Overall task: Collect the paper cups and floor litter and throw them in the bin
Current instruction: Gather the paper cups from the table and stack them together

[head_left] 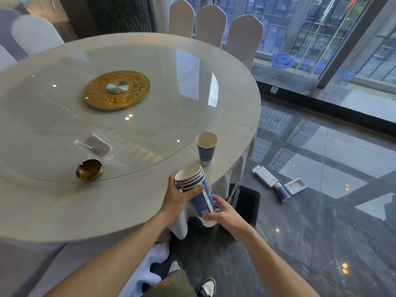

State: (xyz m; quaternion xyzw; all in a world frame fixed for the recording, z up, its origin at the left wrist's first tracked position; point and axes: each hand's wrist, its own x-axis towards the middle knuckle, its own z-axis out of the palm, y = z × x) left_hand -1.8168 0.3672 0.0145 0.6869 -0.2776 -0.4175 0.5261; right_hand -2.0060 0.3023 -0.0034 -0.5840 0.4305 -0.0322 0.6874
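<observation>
A stack of blue paper cups [198, 190] is tilted over the table's near right edge. My left hand [179, 196] grips it near the rims, and my right hand [222, 213] holds its base. One more blue paper cup [206, 147] stands upright and empty on the table just beyond the stack. On the dark floor to the right lie a white carton [264, 175], a blue cup on its side [282, 191] and a small white box tray [296, 185]. A black bin [246, 203] stands on the floor just under the table's edge, below my right hand.
The round table [64, 206] carries a glass turntable [150, 67] with a gold centre disc [116, 90], a gold ashtray [89, 170] and a clear holder [95, 144]. Covered chairs [211, 24] stand behind it. Glass walls [321, 39] close off the right side.
</observation>
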